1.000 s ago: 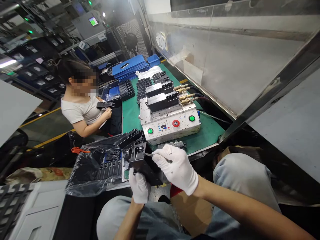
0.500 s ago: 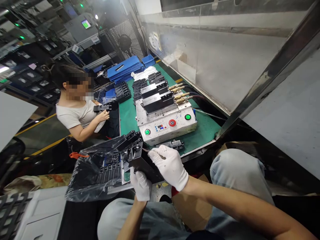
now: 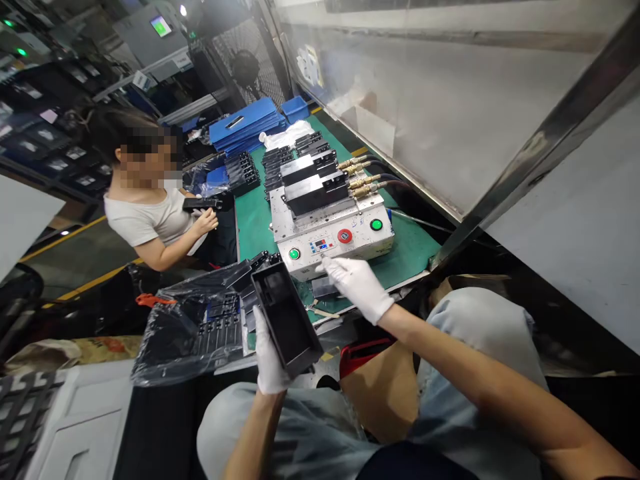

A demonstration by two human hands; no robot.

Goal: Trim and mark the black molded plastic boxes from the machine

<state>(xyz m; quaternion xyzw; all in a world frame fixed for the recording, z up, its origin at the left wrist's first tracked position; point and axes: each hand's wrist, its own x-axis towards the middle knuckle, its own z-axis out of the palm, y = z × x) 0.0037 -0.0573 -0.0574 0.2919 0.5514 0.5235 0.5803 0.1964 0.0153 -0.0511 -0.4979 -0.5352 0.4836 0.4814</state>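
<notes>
My left hand (image 3: 270,357), in a white glove, grips a long black plastic housing (image 3: 287,320) whose hollow side faces up toward me. My right hand (image 3: 356,283), also gloved in white, is apart from the housing, in front of the machine's control panel (image 3: 343,247). Its fingers are drawn together; whatever they hold, if anything, is too small to make out. Below that hand another black part (image 3: 324,288) lies on the green table mat (image 3: 410,250). Two long dark blocks (image 3: 316,193) sit on top of the machine.
A plastic-lined tray (image 3: 175,333) of black parts is at the left. Beyond it a person (image 3: 145,213) holds a black part. Blue sheets (image 3: 245,127) are stacked at the back. Hoses (image 3: 373,177) run from the machine toward a clear panel with a metal post (image 3: 530,153).
The housing has turned so its hollow side shows. My right hand has come away from it, up and to the right. The small panel display has changed.
</notes>
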